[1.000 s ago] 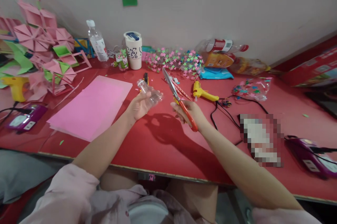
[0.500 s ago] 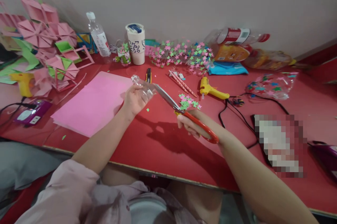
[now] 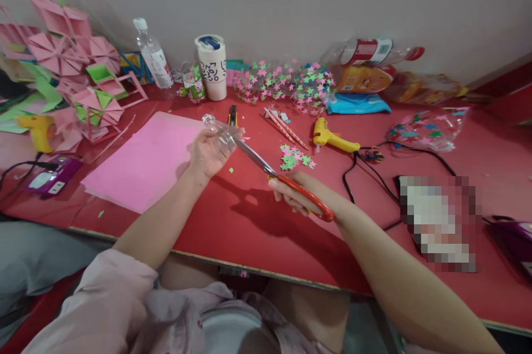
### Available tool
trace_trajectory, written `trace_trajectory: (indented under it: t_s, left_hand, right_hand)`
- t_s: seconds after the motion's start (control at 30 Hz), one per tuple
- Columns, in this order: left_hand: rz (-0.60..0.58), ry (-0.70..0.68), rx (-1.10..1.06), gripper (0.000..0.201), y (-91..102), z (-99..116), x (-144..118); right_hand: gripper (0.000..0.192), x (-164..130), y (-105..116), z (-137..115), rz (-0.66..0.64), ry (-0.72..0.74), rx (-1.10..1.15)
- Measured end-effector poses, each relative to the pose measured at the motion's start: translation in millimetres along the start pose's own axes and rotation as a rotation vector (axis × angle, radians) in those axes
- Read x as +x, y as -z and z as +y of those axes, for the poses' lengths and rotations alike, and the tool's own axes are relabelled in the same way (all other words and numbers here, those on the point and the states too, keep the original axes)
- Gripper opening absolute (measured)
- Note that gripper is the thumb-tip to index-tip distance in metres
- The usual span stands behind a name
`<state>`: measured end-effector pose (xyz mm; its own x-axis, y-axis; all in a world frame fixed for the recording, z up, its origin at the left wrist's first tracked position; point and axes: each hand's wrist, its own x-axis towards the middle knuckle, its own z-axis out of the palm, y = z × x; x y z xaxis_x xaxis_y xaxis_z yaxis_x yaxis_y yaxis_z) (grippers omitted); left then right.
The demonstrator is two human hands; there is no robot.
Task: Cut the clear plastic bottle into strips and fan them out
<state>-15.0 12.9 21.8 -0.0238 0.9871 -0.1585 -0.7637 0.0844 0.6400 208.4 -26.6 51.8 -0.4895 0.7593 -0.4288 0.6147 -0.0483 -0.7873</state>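
Note:
My left hand [image 3: 211, 155] is closed around a clear plastic bottle top [image 3: 219, 131], its neck pointing up and to the left. In my right hand [image 3: 293, 193] is a pair of red-handled scissors [image 3: 305, 194], with fingers wrapped in the handles. The blades slant up and left, and their tips reach the cut edge of the bottle top; whether plastic lies between them I cannot tell. Pink sheets of paper [image 3: 143, 163] lie left of my left hand. Small pink and green paper stars [image 3: 294, 158] lie in a heap beyond my right hand.
Behind stand a water bottle [image 3: 153, 60], a white tumbler [image 3: 211, 68] and a utility knife [image 3: 233, 116]. A yellow glue gun [image 3: 334, 140] with a black cord lies to the right. Pink paper models [image 3: 68, 55] fill the left. Star-covered clear plastic [image 3: 286, 85] lies along the wall.
The scissors and my right hand have shifted slightly left, bringing the blades closer to the bottle top. My left hand keeps its hold. The whole view has moved a little.

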Motion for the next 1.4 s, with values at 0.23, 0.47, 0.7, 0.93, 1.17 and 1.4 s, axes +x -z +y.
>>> trace_trajectory:
  t_s: [0.23,0.47,0.7,0.93,1.17,1.4]
  left_hand:
    - [0.110,-0.068,0.067,0.017,1.3,-5.3,8.4]
    - [0.146,-0.119,0.025,0.013,-3.6,-10.0,6.2]
    - [0.136,-0.149,-0.027,0.015,-4.1,-8.5,5.8]
    - [0.135,-0.192,-0.035,0.013,-2.1,-10.2,7.0]
    - [0.089,-0.184,0.033,0.011,-7.5,-18.1,-0.5]
    - [0.094,-0.213,0.108,0.011,-9.4,-18.2,-3.6]
  right_hand:
    - [0.058,-0.6,-2.6,-3.2,-0.009,-0.023,0.001]
    - [0.061,-1.2,-8.2,-0.1,-0.029,0.003,-0.015]
    - [0.059,-6.7,-10.5,-5.0,-0.049,0.012,-0.026]
    - [0.058,-1.8,-12.7,2.6,-0.035,0.024,-0.059]
    - [0.058,-1.6,-15.6,3.6,-0.024,0.008,-0.063]
    - [0.058,0.2,-16.2,7.4,-0.023,0.006,-0.049]
